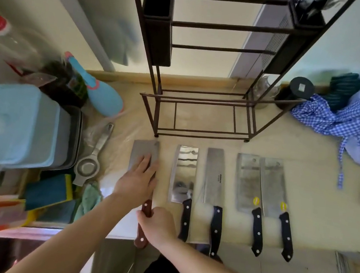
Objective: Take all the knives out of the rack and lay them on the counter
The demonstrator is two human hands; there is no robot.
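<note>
While we settle the fifth cleaver (pixel 145 157) flat on the desk (pixel 317 200), our left hand (pixel 136 180) presses open-palmed on its blade, fingers (pixel 146 161) spread, and our right hand (pixel 158 225) has its fingers wrapped around the brown handle. Four black-handled cleavers (pixel 215 175) already lie in a row to its right, blades toward the rack (pixel 201 107), the two farthest overlapping. We see no knife left on the rack's bars or lower frame; its dark side holder (pixel 159 26) looks empty, though the far holder's contents are unclear. We judge the task nearly finished, with only the letting go remaining.
</note>
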